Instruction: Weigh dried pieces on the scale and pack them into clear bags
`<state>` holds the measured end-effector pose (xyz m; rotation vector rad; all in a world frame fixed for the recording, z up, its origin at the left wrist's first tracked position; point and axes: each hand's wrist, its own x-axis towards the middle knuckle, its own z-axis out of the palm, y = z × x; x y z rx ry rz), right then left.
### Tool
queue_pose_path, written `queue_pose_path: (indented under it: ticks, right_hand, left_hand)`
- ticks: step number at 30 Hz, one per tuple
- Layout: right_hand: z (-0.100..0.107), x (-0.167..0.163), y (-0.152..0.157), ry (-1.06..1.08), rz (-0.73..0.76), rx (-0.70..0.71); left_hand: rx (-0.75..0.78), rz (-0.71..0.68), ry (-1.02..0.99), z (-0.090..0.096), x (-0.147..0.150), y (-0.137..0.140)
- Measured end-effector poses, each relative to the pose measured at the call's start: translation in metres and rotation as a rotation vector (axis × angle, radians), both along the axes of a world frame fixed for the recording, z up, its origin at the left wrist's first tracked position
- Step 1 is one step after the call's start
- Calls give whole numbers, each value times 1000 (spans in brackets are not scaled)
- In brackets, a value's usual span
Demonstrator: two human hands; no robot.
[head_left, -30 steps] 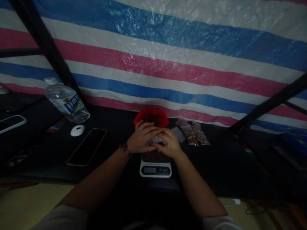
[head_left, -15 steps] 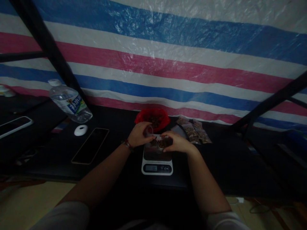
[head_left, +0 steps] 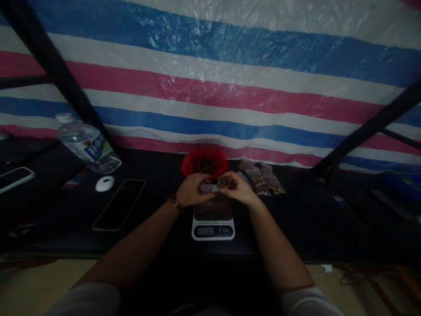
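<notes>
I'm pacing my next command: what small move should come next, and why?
Probably lower the small cup in the right grip onto the scale: the cup holds brown pieces, and the near part of the scale's plate lies uncovered just in front of it. The readout is too dim to read.

A plastic sheet (head_left: 210,94) with 2 blue stripes among white and pink ones fills the background, creased and glossy near the top. 2 slanting black bars (head_left: 62,74) stand before it, 1 on each side. Below runs a long black tabletop (head_left: 296,224), with pale yellowish floor (head_left: 66,278) under its near edge. The light is dim, the corners darkest.
</notes>
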<state>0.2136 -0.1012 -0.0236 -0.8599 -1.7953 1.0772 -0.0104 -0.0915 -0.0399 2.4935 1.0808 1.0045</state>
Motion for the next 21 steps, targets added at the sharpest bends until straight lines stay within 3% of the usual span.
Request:
queue_pose_path:
  ticks: [5, 12, 21]
  right_hand:
    - [-8, -5, 5, -47, -88, 105]
    - [-15, -14, 1, -77, -172, 74]
    - [-1, -16, -5, -274, -147, 380]
  left_hand:
    - [-4, -4, -1, 3, 7, -6]
    - [-19, 36, -53, -1, 8, -4]
    - [-37, 1, -74, -3, 10, -4]
